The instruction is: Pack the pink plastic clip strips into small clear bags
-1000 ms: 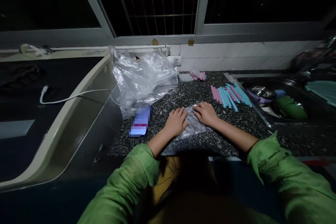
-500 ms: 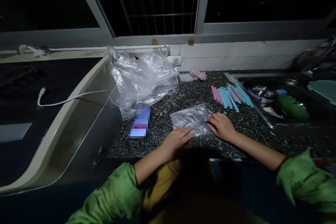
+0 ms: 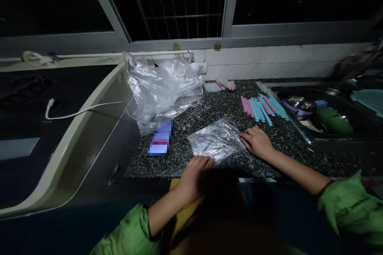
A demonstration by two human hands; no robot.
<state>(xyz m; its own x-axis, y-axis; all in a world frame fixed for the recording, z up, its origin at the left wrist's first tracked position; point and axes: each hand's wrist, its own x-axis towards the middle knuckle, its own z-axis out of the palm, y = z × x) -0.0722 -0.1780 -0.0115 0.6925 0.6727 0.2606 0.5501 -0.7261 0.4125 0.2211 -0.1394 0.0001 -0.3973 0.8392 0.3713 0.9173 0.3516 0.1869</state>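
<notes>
A small clear plastic bag (image 3: 216,140) lies flat on the speckled dark counter (image 3: 206,115). My left hand (image 3: 194,174) rests at the counter's front edge, its fingertips on the bag's near left corner, fingers loosely curled. My right hand (image 3: 256,142) lies flat on the counter, fingers stretched out and touching the bag's right edge. Neither hand lifts anything. Beyond my right hand lies a pile of several blue and pink strips (image 3: 263,106).
A large crumpled clear plastic bag (image 3: 163,85) stands at the counter's back left, a small blurred purple packet (image 3: 160,137) in front of it. More pink strips (image 3: 226,85) lie by the wall. A sink (image 3: 314,111) with bowls is at right. A white cable (image 3: 86,108) runs at left.
Both hands have slid back toward me across the small bag, from on top of it to its near and right edges. The bag now lies spread flat and uncovered.
</notes>
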